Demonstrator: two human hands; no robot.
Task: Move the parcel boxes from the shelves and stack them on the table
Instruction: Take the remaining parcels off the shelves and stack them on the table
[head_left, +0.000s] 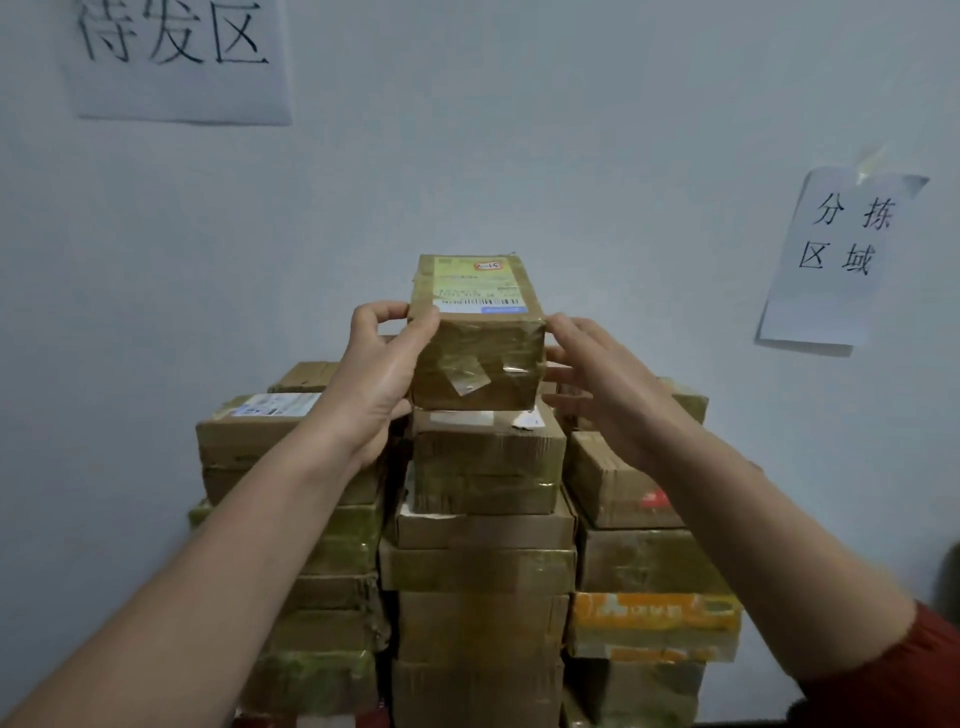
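A small brown parcel box (475, 358), wrapped in clear tape with a yellowish shipping label on top, sits on the top of the middle stack of parcel boxes (483, 571). My left hand (382, 374) grips its left side, thumb curled over the near top corner and fingers hooked at the far edge. My right hand (597, 384) is at its right side with fingers spread and nearly straight, the fingertips touching the box's right edge. The middle stack stands several boxes high.
A left stack (291, 519) and a right stack (639, 561) of taped cardboard boxes flank the middle one, both lower. A pale wall stands right behind, with two paper signs (841, 260) taped on it. The table under the stacks is hidden.
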